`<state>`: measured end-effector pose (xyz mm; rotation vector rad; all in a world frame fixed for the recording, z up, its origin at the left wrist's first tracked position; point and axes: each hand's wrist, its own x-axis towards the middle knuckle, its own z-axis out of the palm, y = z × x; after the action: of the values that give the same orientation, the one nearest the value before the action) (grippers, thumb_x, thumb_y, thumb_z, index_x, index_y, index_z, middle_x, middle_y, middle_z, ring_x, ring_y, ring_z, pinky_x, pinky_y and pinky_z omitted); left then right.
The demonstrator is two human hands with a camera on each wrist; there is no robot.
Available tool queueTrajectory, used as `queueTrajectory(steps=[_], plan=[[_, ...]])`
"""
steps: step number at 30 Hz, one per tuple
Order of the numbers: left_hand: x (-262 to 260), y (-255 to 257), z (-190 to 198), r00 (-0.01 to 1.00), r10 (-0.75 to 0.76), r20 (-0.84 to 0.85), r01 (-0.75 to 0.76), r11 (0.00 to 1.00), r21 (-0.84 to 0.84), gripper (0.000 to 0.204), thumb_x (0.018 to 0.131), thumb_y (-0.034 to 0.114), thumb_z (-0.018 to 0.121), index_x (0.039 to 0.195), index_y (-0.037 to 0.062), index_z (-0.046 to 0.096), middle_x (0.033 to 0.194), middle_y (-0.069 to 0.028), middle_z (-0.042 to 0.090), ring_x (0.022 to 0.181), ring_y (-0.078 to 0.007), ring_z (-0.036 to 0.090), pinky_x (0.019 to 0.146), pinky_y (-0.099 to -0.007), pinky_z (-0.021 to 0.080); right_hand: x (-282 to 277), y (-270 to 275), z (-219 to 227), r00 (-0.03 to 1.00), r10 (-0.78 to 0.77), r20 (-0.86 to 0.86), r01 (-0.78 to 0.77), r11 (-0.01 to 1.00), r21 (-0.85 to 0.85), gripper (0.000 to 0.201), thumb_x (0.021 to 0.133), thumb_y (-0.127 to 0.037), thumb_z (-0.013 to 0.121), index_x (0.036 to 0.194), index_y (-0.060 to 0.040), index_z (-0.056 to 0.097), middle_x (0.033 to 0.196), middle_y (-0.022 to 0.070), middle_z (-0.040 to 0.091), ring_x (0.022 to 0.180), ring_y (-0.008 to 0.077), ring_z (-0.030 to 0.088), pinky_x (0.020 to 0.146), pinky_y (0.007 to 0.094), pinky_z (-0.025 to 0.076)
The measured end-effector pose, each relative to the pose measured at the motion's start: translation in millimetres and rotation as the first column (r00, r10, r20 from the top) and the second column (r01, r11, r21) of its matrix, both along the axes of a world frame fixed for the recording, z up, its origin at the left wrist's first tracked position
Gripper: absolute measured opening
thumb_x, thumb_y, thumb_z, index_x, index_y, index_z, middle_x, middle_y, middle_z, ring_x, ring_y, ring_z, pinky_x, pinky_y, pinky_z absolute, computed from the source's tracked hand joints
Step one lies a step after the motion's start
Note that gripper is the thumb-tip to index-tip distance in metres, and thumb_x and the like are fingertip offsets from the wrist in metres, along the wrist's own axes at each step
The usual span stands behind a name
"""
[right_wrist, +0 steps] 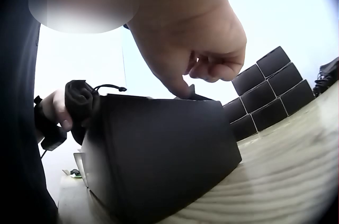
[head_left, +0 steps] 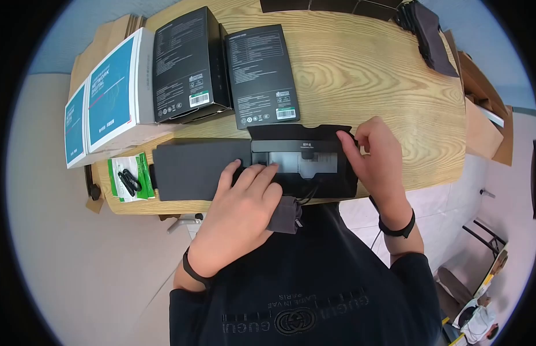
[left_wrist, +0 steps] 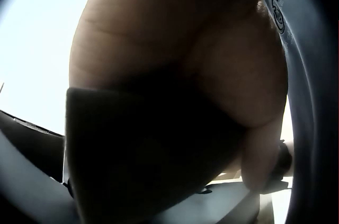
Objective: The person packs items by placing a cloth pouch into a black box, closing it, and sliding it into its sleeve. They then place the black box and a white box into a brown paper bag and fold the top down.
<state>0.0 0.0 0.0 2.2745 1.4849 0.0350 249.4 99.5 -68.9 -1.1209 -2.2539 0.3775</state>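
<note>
A black box (head_left: 348,183) with its flap raised lies along the table's near edge. Inside it shows a pale, shiny panel (head_left: 317,165). My left hand (head_left: 245,202) holds a dark grey cloth pouch (head_left: 286,214) against its palm, fingers reaching over the box's left end. A black drawstring (right_wrist: 110,87) trails from the rolled pouch. At the box's right end, my right hand (head_left: 380,153) pinches the flap (head_left: 299,132) at its corner, thumb on the rim and other fingers curled. Left of the open box lies a flat dark grey box (head_left: 190,170), partly under my left fingertips.
Two tall black printed boxes (head_left: 184,63) (head_left: 261,75) and blue-and-white cartons (head_left: 112,92) stand at the back left. A green-and-white packet (head_left: 144,176) with a black cable (head_left: 129,182) lies at the left edge. Stacked black boxes (right_wrist: 270,89) and a dark pouch (head_left: 432,43) are at the far side.
</note>
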Motion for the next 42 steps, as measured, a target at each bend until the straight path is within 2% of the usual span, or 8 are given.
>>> queueTrajectory(steps=[2,5,12,14,20,30,37,42], plan=[[-4.6,3.5,-1.8,0.993,-0.012,0.121,0.01,1.0,0.016,0.035,0.068,0.013,0.078,0.097,0.0045,0.061,0.119,-0.0132,0.066,0.117,-0.0335,0.059,0.109,-0.0494,0.04,-3.8,-11.9,1.7,0.982,-0.186,0.024,0.186,0.945,-0.27,0.026,0.084,-0.012,0.083,0.09,-0.0086,0.058,0.073,0.0083,0.058,0.07,0.0251,0.063,0.059,0.0367,0.048],[-7.4,13.2,5.7,0.957,-0.078,0.281,0.082,0.997,-0.004,0.031,0.068,0.012,0.078,0.094,0.0048,0.062,0.107,-0.0105,0.068,0.108,-0.0331,0.063,0.101,-0.0456,0.044,-5.8,-16.3,2.7,0.987,-0.154,-0.042,0.119,0.883,-0.454,0.026,0.082,-0.013,0.083,0.096,-0.009,0.061,0.079,0.0082,0.059,0.072,0.0253,0.064,0.061,0.0376,0.05],[0.9,18.1,4.2,0.941,-0.083,0.327,0.145,0.975,-0.17,0.03,0.071,0.016,0.077,0.094,0.0046,0.062,0.093,-0.0103,0.068,0.095,-0.0328,0.066,0.088,-0.042,0.048,3.5,-19.4,12.7,0.998,-0.009,0.061,0.028,0.947,-0.32,0.04,0.081,-0.013,0.081,0.119,-0.0147,0.068,0.114,0.0094,0.059,0.081,0.027,0.065,0.067,0.0379,0.053],[3.8,19.8,2.2,0.97,0.052,0.237,0.014,0.963,-0.268,0.038,0.073,0.022,0.078,0.101,0.0033,0.06,0.089,-0.013,0.067,0.092,-0.0361,0.066,0.085,-0.0448,0.049,4.8,-19.5,12.1,0.999,-0.019,0.046,0.036,0.909,-0.415,0.043,0.081,-0.006,0.076,0.122,-0.0145,0.068,0.121,0.0096,0.057,0.084,0.0276,0.066,0.07,0.0378,0.053],[24.0,23.6,7.1,0.979,0.144,0.143,-0.115,0.974,-0.193,0.056,0.079,0.026,0.074,0.125,0.0021,0.051,0.105,-0.0212,0.063,0.098,-0.0419,0.063,0.085,-0.0474,0.049,17.3,-10.6,3.8,0.982,-0.025,-0.185,-0.082,0.835,-0.545,0.04,0.082,0.004,0.069,0.119,-0.0111,0.069,0.121,0.0095,0.057,0.083,0.025,0.065,0.073,0.0385,0.053],[23.2,32.9,-2.7,0.929,0.26,0.264,-0.254,0.966,-0.055,0.041,0.092,0.008,0.065,0.131,0.003,0.053,0.111,-0.0196,0.065,0.096,-0.0419,0.065,0.081,-0.0479,0.052,32.3,-9.3,11.7,0.994,0.1,-0.047,-0.11,0.84,-0.532,0.048,0.062,-0.007,0.092,0.101,-0.0055,0.063,0.131,0.0106,0.056,0.091,0.0287,0.065,0.08,0.0379,0.054],[28.4,36.5,1.7,0.971,0.073,0.229,-0.047,0.992,-0.119,0.035,0.089,0.008,0.069,0.124,0.0091,0.064,0.102,-0.0131,0.066,0.093,-0.0378,0.066,0.078,-0.0445,0.053,32.0,-9.3,8.9,0.993,0.11,-0.033,-0.111,0.849,-0.517,0.052,0.063,-0.016,0.094,0.102,-0.0087,0.06,0.131,0.0089,0.058,0.093,0.033,0.067,0.075,0.0422,0.055],[34.7,37.6,-17.2,0.978,0.101,0.181,-0.077,0.988,-0.131,0.032,0.093,0.01,0.067,0.125,0.0063,0.065,0.096,-0.015,0.067,0.092,-0.0373,0.066,0.08,-0.0456,0.054,34.8,-10.1,2.3,0.992,0.118,-0.039,-0.121,0.838,-0.532,0.062,0.06,-0.011,0.095,0.11,-0.0081,0.057,0.133,0.0129,0.057,0.109,0.0373,0.065,0.084,0.0425,0.055]])
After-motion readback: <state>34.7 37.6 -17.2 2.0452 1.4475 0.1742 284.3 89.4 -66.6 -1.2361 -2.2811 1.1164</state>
